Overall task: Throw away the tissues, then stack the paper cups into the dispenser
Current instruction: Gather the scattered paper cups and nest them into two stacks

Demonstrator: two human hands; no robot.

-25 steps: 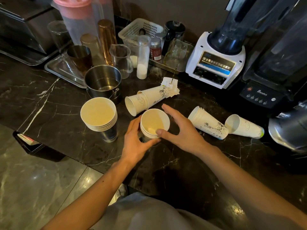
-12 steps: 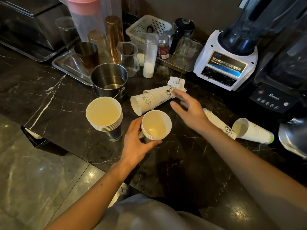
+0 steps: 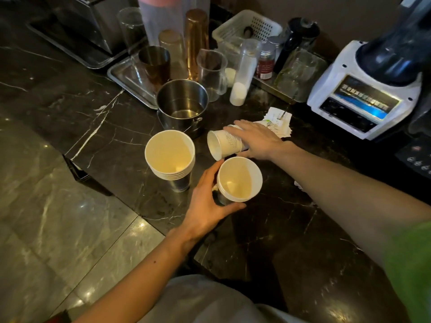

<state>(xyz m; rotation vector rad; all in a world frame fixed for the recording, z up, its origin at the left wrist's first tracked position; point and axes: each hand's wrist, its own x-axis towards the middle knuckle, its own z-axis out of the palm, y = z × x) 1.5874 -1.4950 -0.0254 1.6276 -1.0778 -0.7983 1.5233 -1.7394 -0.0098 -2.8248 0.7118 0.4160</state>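
Two upright stacks of white paper cups stand in metal dispenser holders on the black marble counter. The left stack [image 3: 169,156] stands alone. My left hand [image 3: 207,203] grips the metal holder under the right stack [image 3: 239,179]. Just behind it, nested paper cups [image 3: 221,145] lie on their side with the mouth facing left. My right hand [image 3: 254,138] lies over them, fingers wrapped around their body. White paper slips [image 3: 277,122] lie just behind that hand. My right forearm hides the cups lying farther right.
A steel pot [image 3: 183,104] stands right behind the cups. Behind it a metal tray [image 3: 126,75] carries glasses and metal tumblers. A white basket [image 3: 249,26] and small bottles sit at the back, a white blender [image 3: 363,96] at the right. The counter edge drops to the floor at left.
My right hand left the upright right stack, reached back and left, and closed over the lying cups. My left hand stayed on the holder. The view shifted closer and to the left.
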